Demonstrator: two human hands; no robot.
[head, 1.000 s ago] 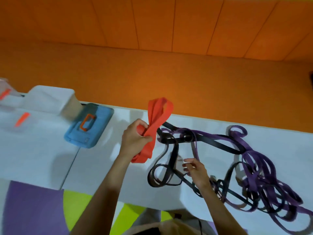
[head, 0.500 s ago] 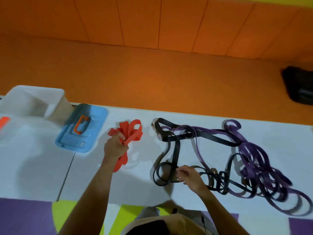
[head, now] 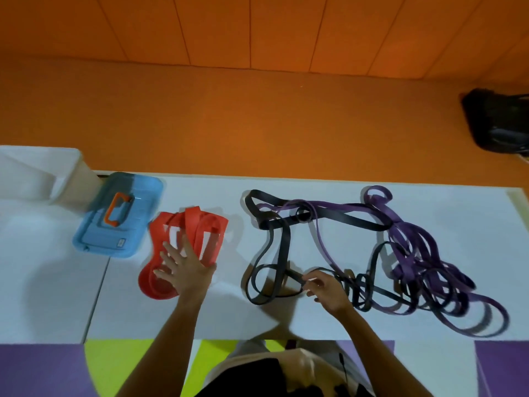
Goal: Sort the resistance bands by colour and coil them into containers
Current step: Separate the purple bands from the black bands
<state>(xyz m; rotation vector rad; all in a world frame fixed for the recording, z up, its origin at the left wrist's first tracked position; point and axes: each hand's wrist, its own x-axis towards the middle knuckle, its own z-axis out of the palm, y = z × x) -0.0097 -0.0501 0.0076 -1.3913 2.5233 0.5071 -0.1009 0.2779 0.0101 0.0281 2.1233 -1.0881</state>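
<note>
A red resistance band lies in loose loops on the white table. My left hand lies flat on the band with its fingers spread. To the right, a black band is tangled with several purple bands. My right hand pinches a loop of the black band at the tangle's near left side. A blue container lid with an orange handle lies just left of the red band. A clear container stands at the far left.
An orange floor and wall fill the space behind the table. A black bag sits on the floor at the far right. Purple and yellow-green mats show below the table's near edge.
My left hand has lowered the red band from the air onto the table and let go, now spread flat on it. My right hand stays at the black band.
</note>
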